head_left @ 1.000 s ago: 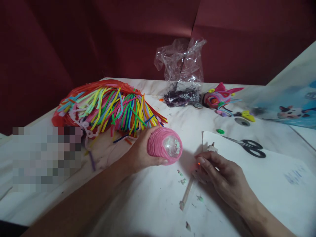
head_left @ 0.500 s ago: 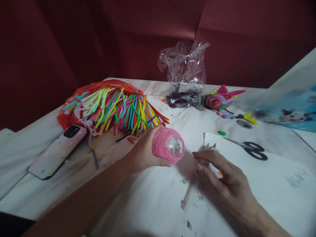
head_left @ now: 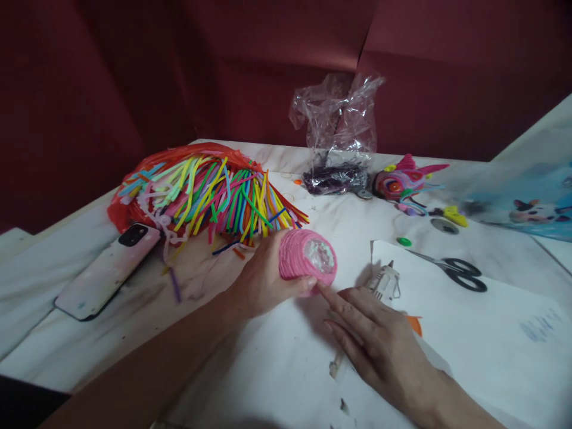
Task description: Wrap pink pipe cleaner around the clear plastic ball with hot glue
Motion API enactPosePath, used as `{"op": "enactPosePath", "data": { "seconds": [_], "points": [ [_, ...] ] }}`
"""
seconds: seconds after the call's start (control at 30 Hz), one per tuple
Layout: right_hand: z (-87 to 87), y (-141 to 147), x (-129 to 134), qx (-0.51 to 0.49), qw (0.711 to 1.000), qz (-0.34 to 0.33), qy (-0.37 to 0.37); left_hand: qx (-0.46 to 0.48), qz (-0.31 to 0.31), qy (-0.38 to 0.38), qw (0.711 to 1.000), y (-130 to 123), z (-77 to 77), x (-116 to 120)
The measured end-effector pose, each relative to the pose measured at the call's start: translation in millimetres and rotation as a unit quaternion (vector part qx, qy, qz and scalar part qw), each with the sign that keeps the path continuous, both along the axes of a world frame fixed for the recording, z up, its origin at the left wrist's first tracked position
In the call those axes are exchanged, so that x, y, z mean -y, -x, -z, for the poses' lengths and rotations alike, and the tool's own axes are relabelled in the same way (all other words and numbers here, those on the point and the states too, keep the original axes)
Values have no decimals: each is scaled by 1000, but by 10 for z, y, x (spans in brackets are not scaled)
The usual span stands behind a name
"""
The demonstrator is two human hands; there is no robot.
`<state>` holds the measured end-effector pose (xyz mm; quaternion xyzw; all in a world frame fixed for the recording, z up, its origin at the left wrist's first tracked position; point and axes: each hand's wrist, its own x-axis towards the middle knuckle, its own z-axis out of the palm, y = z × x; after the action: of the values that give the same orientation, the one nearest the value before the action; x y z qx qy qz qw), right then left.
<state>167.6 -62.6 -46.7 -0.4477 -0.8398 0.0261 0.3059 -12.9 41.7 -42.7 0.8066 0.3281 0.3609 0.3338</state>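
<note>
My left hand (head_left: 261, 283) is wrapped round a pink pipe-cleaner-wrapped bottle (head_left: 295, 262), thumb pressed along its lower side. The bottle's clear, shiny end (head_left: 319, 256) faces me, ringed by the pink coils. My right hand (head_left: 379, 336) has its fingers stretched out and apart, and the index fingertip meets the bottle's lower rim near my left thumb. Nothing is held in that hand. Just beyond its knuckles a white glue gun (head_left: 384, 280) lies on a sheet of paper (head_left: 482, 333), its orange trigger (head_left: 414, 325) partly covered by the hand.
Black-handled scissors (head_left: 460, 271) lie on the paper's far edge. Colourful pipe cleaners (head_left: 223, 199) spill from a red bag (head_left: 192, 149), with a phone (head_left: 109, 271) beside them. Farther back are a clear plastic bag (head_left: 342, 131) and a pink pipe-cleaner figure (head_left: 397, 179).
My right hand has left the glue gun, which now lies on the paper, and its index finger has reached the bottle's rim. The left hand still grips the bottle.
</note>
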Motion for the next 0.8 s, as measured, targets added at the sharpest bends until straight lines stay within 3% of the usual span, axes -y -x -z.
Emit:
{"op": "enactPosePath", "data": {
  "seconds": [0.37,0.8],
  "points": [
    [-63,3,-5,40,999,9,-5,-2,11,45,999,-15,-144,1],
    [-97,-2,13,-33,999,17,28,45,17,15,999,-62,-30,27]
  ]
}}
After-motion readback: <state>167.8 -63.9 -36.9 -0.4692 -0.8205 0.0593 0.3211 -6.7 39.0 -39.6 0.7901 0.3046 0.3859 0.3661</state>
